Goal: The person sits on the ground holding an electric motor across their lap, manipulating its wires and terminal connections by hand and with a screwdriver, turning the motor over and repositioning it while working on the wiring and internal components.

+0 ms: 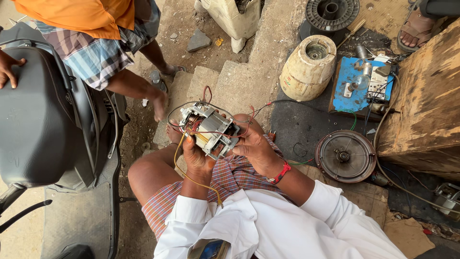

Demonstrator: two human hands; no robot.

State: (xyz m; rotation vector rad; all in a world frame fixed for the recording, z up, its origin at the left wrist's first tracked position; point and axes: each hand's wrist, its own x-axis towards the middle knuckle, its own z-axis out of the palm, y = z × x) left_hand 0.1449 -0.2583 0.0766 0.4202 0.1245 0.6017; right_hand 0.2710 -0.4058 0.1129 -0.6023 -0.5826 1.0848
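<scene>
Together, left hand and right hand keep a closed grip around the wired motor between them.

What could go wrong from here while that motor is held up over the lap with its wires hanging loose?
The motor is held in the air by the left hand and right hand alone, so a slip might drop it onto the knees. Its loose red wires and the yellow wire trail around the fingers and could snag or tear free.

Small electric motor — both hands around it
</scene>
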